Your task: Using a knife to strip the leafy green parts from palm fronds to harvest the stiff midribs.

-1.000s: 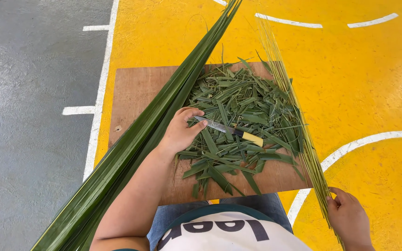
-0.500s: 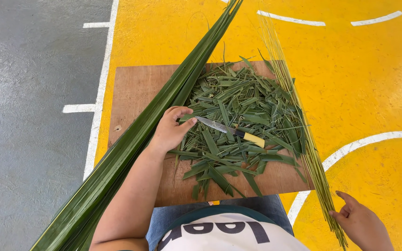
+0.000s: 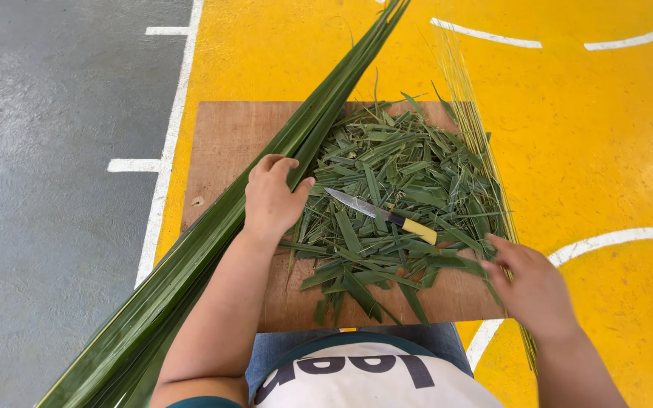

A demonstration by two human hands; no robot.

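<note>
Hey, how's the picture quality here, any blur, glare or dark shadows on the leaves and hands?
Head view: even daylight, soft shadows only; the right hand is smeared by motion blur, while the left hand, knife and cut leaves are sharp; a pale glare patch washes the yellow floor at right.
</note>
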